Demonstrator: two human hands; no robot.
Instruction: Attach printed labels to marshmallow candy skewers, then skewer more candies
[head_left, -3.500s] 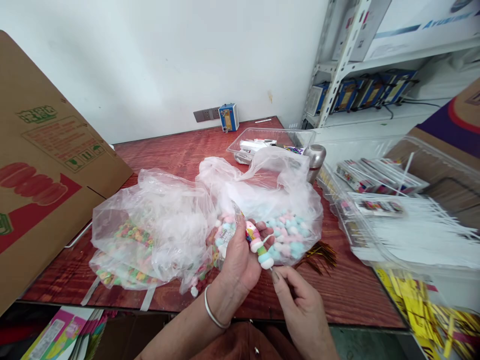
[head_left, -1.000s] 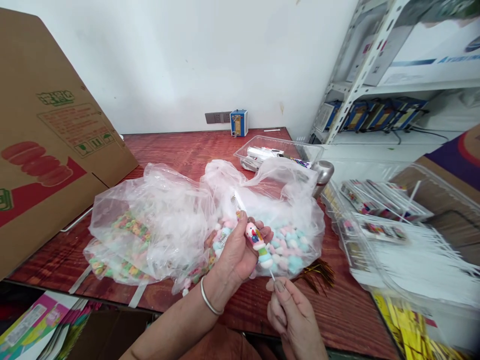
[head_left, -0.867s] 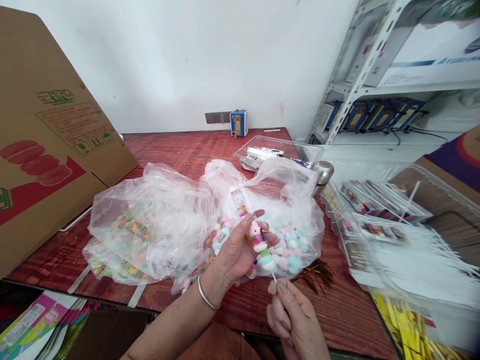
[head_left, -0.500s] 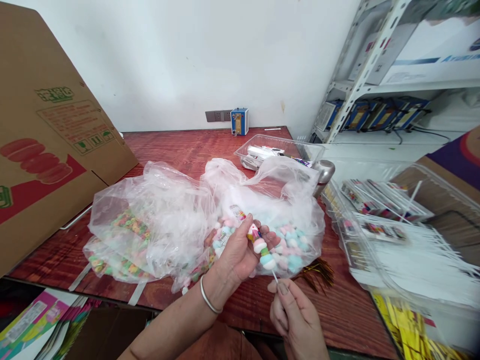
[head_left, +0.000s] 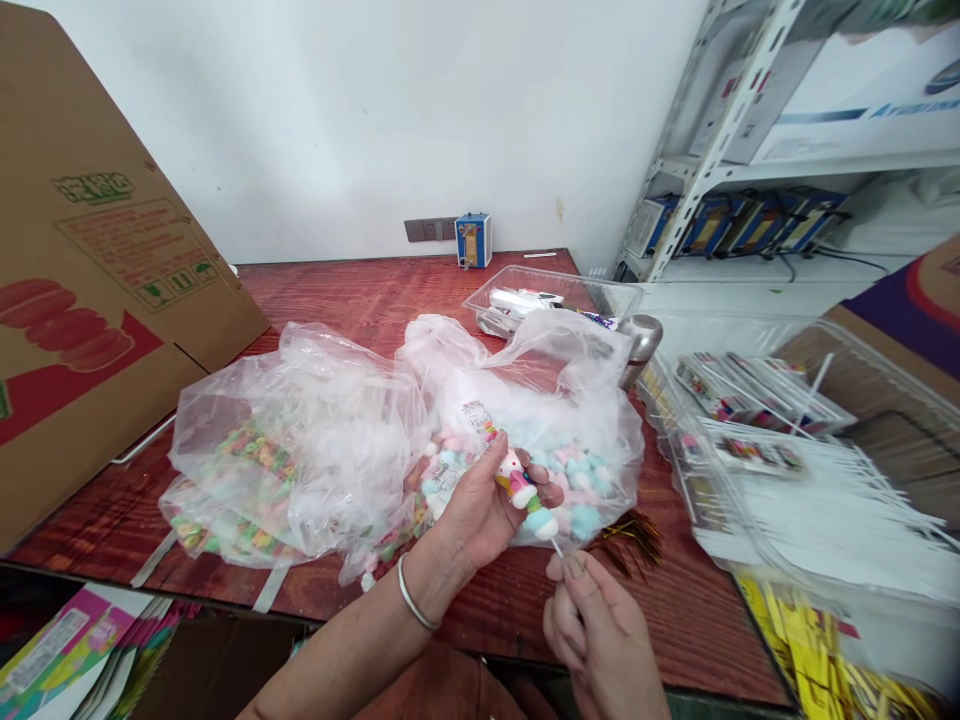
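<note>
My left hand [head_left: 480, 505] is closed around a candy skewer [head_left: 525, 495] of pink, white and pale blue pieces, together with a small clear printed wrapper [head_left: 480, 425]. My right hand [head_left: 596, 630] pinches the thin white stick at the skewer's lower end. Both hands hover over the front of the red wooden table [head_left: 375, 300]. Just behind them lies a clear plastic bag [head_left: 570, 420] of pink and blue marshmallow pieces. A second clear bag [head_left: 300, 440] with colourful ring candies lies to the left.
A big cardboard box [head_left: 90, 290] leans at the left. On the right, clear trays [head_left: 787, 450] hold white sticks and printed wrappers. A steel flask [head_left: 637, 345], a clear tray [head_left: 540, 295], gold twist ties [head_left: 634, 530], a blue box [head_left: 472, 240] and metal shelving [head_left: 720, 120] are nearby.
The skewer has tilted and dropped slightly in my left hand while my right hand kept pinching the stick. The printed wrapper shifted at my left fingertips. The view drifted a little.
</note>
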